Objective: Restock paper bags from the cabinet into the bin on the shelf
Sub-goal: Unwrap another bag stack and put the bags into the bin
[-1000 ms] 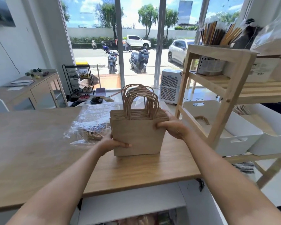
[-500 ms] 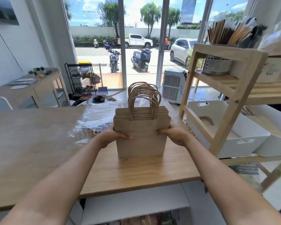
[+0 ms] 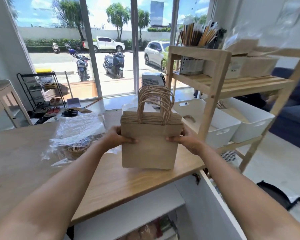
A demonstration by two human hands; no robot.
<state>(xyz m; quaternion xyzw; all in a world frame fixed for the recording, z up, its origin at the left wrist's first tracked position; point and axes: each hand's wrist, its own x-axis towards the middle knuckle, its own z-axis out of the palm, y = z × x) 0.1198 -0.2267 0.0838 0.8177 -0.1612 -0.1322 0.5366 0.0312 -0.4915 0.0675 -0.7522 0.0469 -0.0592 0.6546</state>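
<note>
A thick stack of brown paper bags with twisted paper handles stands upright near the right end of the wooden counter. My left hand grips the stack's left edge, thumb across the front. My right hand grips the right edge the same way. To the right, a white bin sits on the wooden shelf unit with a few bag handles showing inside. Below the counter the open cabinet shows its white shelf.
Crumpled clear plastic wrap with more handles under it lies left of the stack. A second white bin holds bags further right. The upper shelf carries a cup of sticks and boxes. The cabinet door stands open at lower right.
The stack has shifted slightly right along the counter, toward the shelf unit, with both hands keeping their grip on its edges. My view has also turned to the right.
</note>
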